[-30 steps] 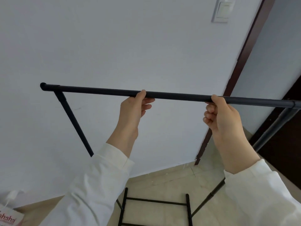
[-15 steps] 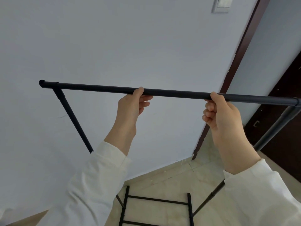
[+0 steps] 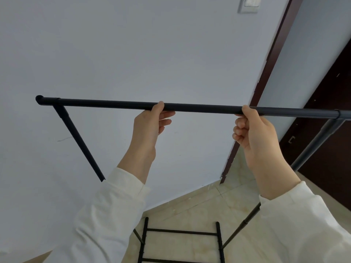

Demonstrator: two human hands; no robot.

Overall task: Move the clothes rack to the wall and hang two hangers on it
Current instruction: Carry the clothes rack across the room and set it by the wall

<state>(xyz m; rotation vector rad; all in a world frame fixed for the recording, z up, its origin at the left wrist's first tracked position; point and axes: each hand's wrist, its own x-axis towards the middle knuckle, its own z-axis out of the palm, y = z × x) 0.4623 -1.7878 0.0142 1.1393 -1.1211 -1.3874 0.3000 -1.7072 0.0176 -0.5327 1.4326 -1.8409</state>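
Note:
A black metal clothes rack (image 3: 201,108) stands in front of me, its top bar running across the view at hand height. My left hand (image 3: 150,126) grips the bar near its middle. My right hand (image 3: 254,131) grips it further right, fist closed around the tube. The rack's left upright slants down behind my left sleeve; the right upright drops at the far right. Its bottom shelf rails (image 3: 182,232) show on the floor between my arms. No hangers are in view.
A plain white wall (image 3: 133,54) fills the view just beyond the rack. A dark brown door frame (image 3: 266,76) rises to the right, with a dark door (image 3: 330,111) past it. A light switch (image 3: 248,4) sits high on the wall. Beige floor tiles (image 3: 199,207) lie below.
The view has shifted slightly right and closer to the wall; the bag at the lower left has left the view. Both hands keep their grip on the bar.

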